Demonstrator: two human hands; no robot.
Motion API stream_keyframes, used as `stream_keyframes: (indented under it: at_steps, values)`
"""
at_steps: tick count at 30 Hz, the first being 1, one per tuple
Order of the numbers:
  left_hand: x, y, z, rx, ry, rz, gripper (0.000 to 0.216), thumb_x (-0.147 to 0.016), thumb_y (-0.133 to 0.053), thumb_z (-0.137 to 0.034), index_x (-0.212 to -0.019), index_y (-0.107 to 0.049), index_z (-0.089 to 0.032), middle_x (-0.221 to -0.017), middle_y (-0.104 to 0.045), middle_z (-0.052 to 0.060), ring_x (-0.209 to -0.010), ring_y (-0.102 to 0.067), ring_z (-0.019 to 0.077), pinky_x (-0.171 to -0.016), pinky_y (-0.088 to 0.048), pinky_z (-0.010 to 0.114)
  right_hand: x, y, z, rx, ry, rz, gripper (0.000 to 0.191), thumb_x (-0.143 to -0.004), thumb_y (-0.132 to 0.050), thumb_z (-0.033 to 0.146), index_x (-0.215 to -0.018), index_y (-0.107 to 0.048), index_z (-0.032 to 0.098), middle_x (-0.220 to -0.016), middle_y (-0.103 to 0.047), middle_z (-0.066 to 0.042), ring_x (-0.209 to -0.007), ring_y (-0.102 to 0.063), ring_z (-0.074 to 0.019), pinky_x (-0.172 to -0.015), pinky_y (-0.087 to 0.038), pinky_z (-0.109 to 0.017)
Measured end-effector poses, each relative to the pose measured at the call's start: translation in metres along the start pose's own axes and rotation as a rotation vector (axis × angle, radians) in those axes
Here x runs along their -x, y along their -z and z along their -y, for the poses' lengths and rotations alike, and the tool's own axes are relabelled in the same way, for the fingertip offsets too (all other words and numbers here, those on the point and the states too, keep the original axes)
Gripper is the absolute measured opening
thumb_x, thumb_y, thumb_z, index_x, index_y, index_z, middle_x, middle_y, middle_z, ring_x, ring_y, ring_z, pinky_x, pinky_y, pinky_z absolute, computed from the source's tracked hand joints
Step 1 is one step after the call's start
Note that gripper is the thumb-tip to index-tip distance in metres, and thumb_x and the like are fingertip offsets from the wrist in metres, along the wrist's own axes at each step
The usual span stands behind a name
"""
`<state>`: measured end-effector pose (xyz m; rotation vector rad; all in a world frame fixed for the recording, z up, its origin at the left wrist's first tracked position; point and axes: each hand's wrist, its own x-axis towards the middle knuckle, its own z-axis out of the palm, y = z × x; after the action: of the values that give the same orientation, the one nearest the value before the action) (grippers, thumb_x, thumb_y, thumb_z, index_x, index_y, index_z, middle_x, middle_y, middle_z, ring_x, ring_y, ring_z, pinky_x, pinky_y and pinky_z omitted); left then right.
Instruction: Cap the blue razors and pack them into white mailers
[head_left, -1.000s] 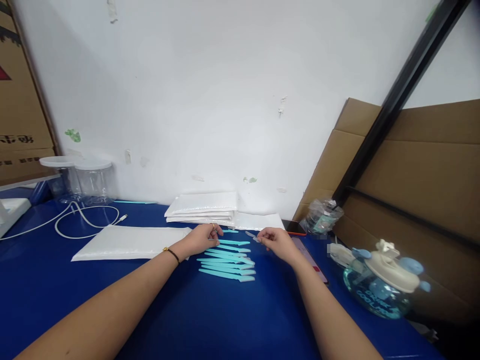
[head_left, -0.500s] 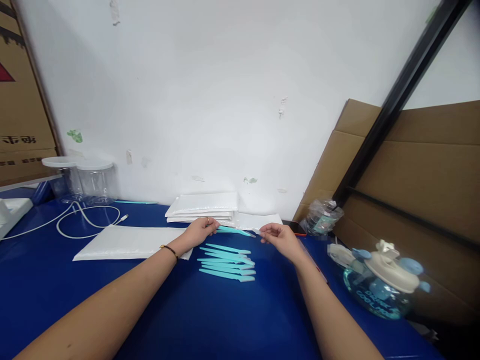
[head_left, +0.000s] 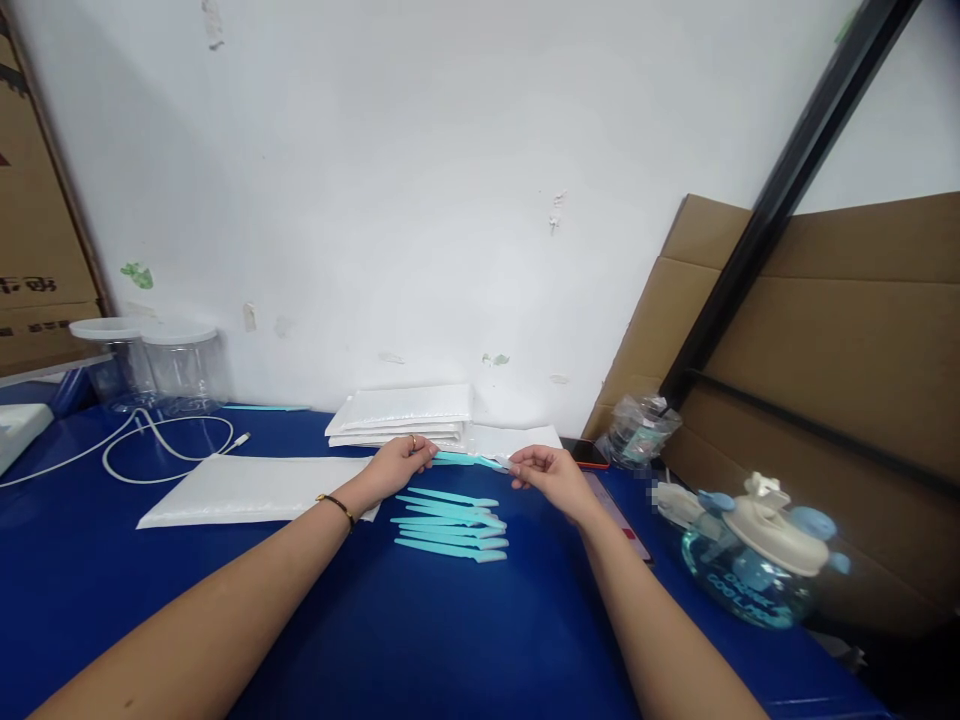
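My left hand point(head_left: 403, 465) pinches the handle end of a turquoise eyebrow razor point(head_left: 459, 459), held level above the blue table. At the razor's blade end, my right hand point(head_left: 546, 476) is closed on a small clear piece point(head_left: 504, 463) that looks like a blade cover. The piece meets the blade tip, but how far it covers the blade I cannot make out. Just below my hands, several more turquoise razors point(head_left: 451, 532) lie in a loose row, blades to the right. A white padded envelope point(head_left: 255, 490) lies partly behind my left forearm.
Behind my hands, a stack of white padded envelopes point(head_left: 401, 407) stands against the wall. Clear lidded jars point(head_left: 182, 370) and a white cable point(head_left: 112, 465) are at left. To the right are a phone point(head_left: 587, 452), a plastic-wrapped item point(head_left: 640, 430) and a drink bottle point(head_left: 750, 570).
My right hand has moved left, bringing the small clear piece from just beside the blade to its tip. My left hand still holds the razor. The view has shifted slightly.
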<state>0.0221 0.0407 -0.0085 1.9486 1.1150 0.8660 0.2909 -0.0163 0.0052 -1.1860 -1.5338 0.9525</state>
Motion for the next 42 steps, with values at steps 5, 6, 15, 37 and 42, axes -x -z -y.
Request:
stream_keyframes:
  at_steps: [5,6,15,37,42]
  values:
    - [0.0,0.001,0.002,0.044,0.005,-0.008,0.041,-0.079,-0.044,-0.056,-0.076,-0.057,-0.017,-0.07,-0.058,0.001,-0.065,-0.049,0.0134,-0.062,-0.038,0.023,0.0,0.002,0.003,-0.002,0.006,-0.046,0.035,-0.062,-0.073,0.042,-0.08,-0.063,0.015,-0.063,-0.064,-0.002,-0.055,-0.061,-0.0146,-0.054,-0.045,-0.025]
    - [-0.001,0.001,0.002,0.054,0.006,-0.012,0.041,-0.079,-0.045,-0.056,-0.075,-0.057,-0.017,-0.07,-0.058,0.0,-0.064,-0.049,0.0132,-0.062,-0.038,0.023,0.0,0.002,0.003,-0.002,0.006,-0.044,0.034,-0.062,-0.073,0.042,-0.08,-0.063,0.015,-0.062,-0.064,-0.002,-0.055,-0.061,-0.0144,-0.054,-0.045,-0.025]
    - [-0.002,-0.005,0.004,0.079,0.004,0.018,0.042,-0.077,-0.046,-0.057,-0.077,-0.058,-0.017,-0.07,-0.058,0.001,-0.065,-0.05,0.0144,-0.061,-0.038,0.024,-0.001,-0.006,-0.004,-0.019,-0.019,0.065,0.031,-0.063,-0.073,0.039,-0.08,-0.064,0.015,-0.067,-0.064,-0.001,-0.057,-0.062,-0.014,-0.054,-0.045,-0.024]
    - [0.006,-0.005,-0.008,-0.067,-0.016,0.161,0.041,-0.076,-0.048,-0.055,-0.079,-0.064,-0.018,-0.07,-0.064,0.002,-0.064,-0.055,0.0159,-0.058,-0.039,0.024,0.003,-0.004,-0.001,0.01,-0.057,0.179,0.033,-0.064,-0.072,0.041,-0.082,-0.065,0.014,-0.064,-0.064,-0.001,-0.056,-0.061,-0.0133,-0.055,-0.044,-0.024]
    - [0.005,0.0,0.003,-0.423,-0.193,0.042,0.031,-0.079,-0.049,-0.043,-0.091,-0.068,-0.021,-0.094,-0.066,0.005,-0.087,-0.058,0.0218,-0.074,-0.041,0.028,-0.002,0.003,-0.016,0.359,-0.005,0.109,0.023,-0.075,-0.06,0.035,-0.083,-0.067,0.015,-0.067,-0.063,-0.003,-0.057,-0.056,-0.0139,-0.057,-0.044,-0.026]
